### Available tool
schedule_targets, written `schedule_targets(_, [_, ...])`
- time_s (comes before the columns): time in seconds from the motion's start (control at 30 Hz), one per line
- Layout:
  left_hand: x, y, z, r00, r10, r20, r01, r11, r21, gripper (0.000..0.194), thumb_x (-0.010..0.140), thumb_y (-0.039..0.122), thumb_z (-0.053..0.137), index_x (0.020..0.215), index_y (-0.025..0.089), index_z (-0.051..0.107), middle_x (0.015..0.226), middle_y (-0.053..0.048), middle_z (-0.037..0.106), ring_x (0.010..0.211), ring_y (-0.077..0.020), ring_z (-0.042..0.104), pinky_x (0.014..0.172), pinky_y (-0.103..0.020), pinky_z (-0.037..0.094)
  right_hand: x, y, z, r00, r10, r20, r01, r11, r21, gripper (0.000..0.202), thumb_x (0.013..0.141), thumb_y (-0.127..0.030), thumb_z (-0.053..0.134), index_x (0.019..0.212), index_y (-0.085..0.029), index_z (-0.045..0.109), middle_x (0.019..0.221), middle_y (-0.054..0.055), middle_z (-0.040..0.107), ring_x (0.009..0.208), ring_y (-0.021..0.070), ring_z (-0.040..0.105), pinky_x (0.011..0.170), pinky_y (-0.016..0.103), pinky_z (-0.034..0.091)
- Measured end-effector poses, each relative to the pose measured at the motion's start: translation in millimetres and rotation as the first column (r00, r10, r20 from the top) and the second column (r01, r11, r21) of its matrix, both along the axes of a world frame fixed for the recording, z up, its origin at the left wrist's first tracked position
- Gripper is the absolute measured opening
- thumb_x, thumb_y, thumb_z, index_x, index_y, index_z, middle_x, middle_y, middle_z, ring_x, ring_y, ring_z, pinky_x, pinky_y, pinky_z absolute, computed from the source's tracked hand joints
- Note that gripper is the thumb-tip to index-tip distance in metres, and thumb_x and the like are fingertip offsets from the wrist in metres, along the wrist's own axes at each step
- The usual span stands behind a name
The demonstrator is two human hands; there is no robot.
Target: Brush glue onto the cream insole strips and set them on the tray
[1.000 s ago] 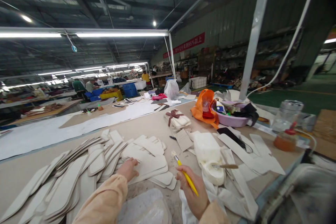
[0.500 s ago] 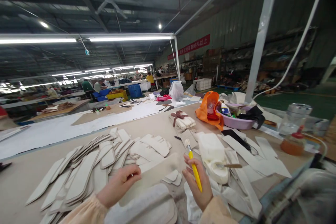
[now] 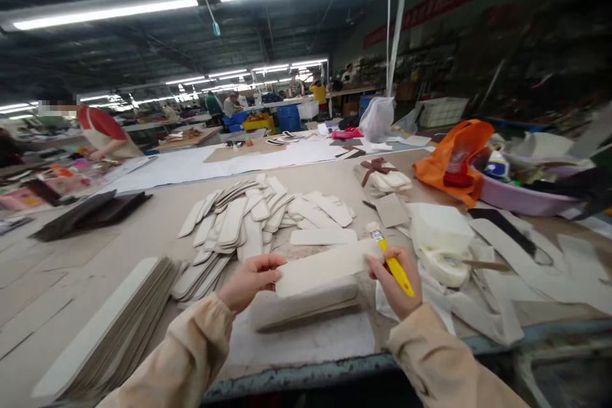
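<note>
A pale, flat strip [image 3: 322, 268] spans the gap between my two hands. Its left end is pinched between the thumb and fingers of my left hand [image 3: 253, 282]. My right hand [image 3: 399, 277] is closed around a yellow-handled brush [image 3: 398, 271], bristles pointing up and away from me; its thumb and fingertips also meet the strip's right end. Just below the strip lies a stack of similar pale pieces [image 3: 306, 306] on a white sheet [image 3: 306, 344]. Beyond my hands a loose pile of rounded pale pieces [image 3: 234, 223] spreads out, with a single strip [image 3: 322, 237] lying nearer.
On the right, a white plastic container [image 3: 442, 236] has a stick resting in its opening. Behind it are an orange bag [image 3: 454, 162] and a lilac basin [image 3: 526, 194]. A tall stack of long strips [image 3: 109, 325] stands left. A co-worker in red [image 3: 102, 127] is far left.
The view has swung left. My hands have come to the two ends of a pale strip, which is now raised above the stack. The brush has stayed in my right hand.
</note>
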State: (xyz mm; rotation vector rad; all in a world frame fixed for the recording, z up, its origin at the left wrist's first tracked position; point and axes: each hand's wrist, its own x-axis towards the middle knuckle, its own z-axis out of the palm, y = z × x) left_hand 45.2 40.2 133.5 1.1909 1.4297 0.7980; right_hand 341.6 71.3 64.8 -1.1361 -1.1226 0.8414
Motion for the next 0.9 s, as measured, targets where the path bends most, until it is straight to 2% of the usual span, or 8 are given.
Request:
schedule_targets(0.13, [-14.8, -3.7, -6.8, 0.991, 0.112, -0.076, -0.111, 0.994, 0.017, 0.045, 0.056, 0.041, 0.072, 0.090, 0.015, 0.058, 0.068, 0.003, 0.055, 0.061, -0.0104, 0.052, 0.057, -0.025, 0.045, -8.4, -4.8, -3.7, 0.992, 0.020, 0.123, -0.024, 0.999, 0.032, 0.035, 0.076, -0.048, 0.066, 0.086, -0.023, 0.044, 0.052, -0.006, 0.049, 0.045, 0.0135, 0.049, 0.044, 0.024, 0.039])
schedule_targets(0.27, [-25.0, -8.7, -28.9, 0.976, 0.129, -0.174, -0.126, 0.992, 0.025, 0.036, 0.053, 0.036, 0.073, 0.078, 0.015, 0.056, 0.059, 0.005, 0.051, 0.053, -0.0106, 0.051, 0.050, -0.025, 0.043, -15.1, -11.7, -11.9, 0.943, 0.043, 0.331, -0.076, 0.994, 0.085, 0.029, 0.079, -0.046, 0.060, 0.084, -0.023, 0.045, 0.048, -0.009, 0.037, 0.041, 0.0113, 0.038, 0.042, 0.023, 0.030])
schedule_targets(0.37, [-32.3, -15.8, -48.3, 0.955, 0.135, -0.265, -0.127, 0.991, 0.047, 0.030, 0.054, 0.032, 0.071, 0.074, 0.016, 0.056, 0.058, 0.005, 0.051, 0.051, -0.0109, 0.050, 0.048, -0.024, 0.041, -20.3, -16.2, -19.0, 0.861, 0.086, 0.502, -0.153, 0.984, 0.095, 0.021, 0.082, -0.041, 0.055, 0.085, -0.023, 0.045, 0.048, -0.009, 0.040, 0.041, 0.0123, 0.041, 0.046, 0.024, 0.032])
schedule_targets(0.47, [-38.4, -20.9, -61.1, 0.925, 0.140, -0.353, -0.122, 0.990, 0.071, 0.027, 0.056, 0.030, 0.070, 0.076, 0.017, 0.057, 0.057, 0.006, 0.053, 0.051, -0.0114, 0.050, 0.049, -0.024, 0.038, -26.4, -18.3, -26.4, 0.784, 0.124, 0.608, -0.223, 0.971, 0.091, 0.014, 0.083, -0.036, 0.051, 0.085, -0.023, 0.045, 0.052, -0.007, 0.046, 0.044, 0.0136, 0.047, 0.049, 0.024, 0.035])
schedule_targets(0.67, [-43.1, -20.6, -66.4, 0.867, 0.128, -0.481, -0.090, 0.991, 0.101, 0.025, 0.059, 0.031, 0.068, 0.078, 0.018, 0.057, 0.055, 0.006, 0.055, 0.053, -0.0133, 0.052, 0.053, -0.025, 0.036, -32.0, -17.1, -35.0, 0.730, 0.103, 0.676, -0.229, 0.968, 0.100, 0.012, 0.083, -0.034, 0.047, 0.084, -0.023, 0.045, 0.061, -0.002, 0.056, 0.047, 0.0146, 0.050, 0.050, 0.025, 0.036])
schedule_targets(0.9, [-42.5, -21.9, -70.0, 0.822, 0.094, -0.561, -0.046, 0.994, 0.100, 0.025, 0.062, 0.033, 0.066, 0.080, 0.018, 0.060, 0.060, 0.003, 0.059, 0.059, -0.0161, 0.055, 0.057, -0.027, 0.037, -26.8, -13.2, -41.5, 0.629, 0.127, 0.767, -0.251, 0.967, 0.046, 0.011, 0.085, -0.033, 0.048, 0.088, -0.023, 0.045, 0.062, -0.003, 0.057, 0.051, 0.0164, 0.055, 0.052, 0.026, 0.038])
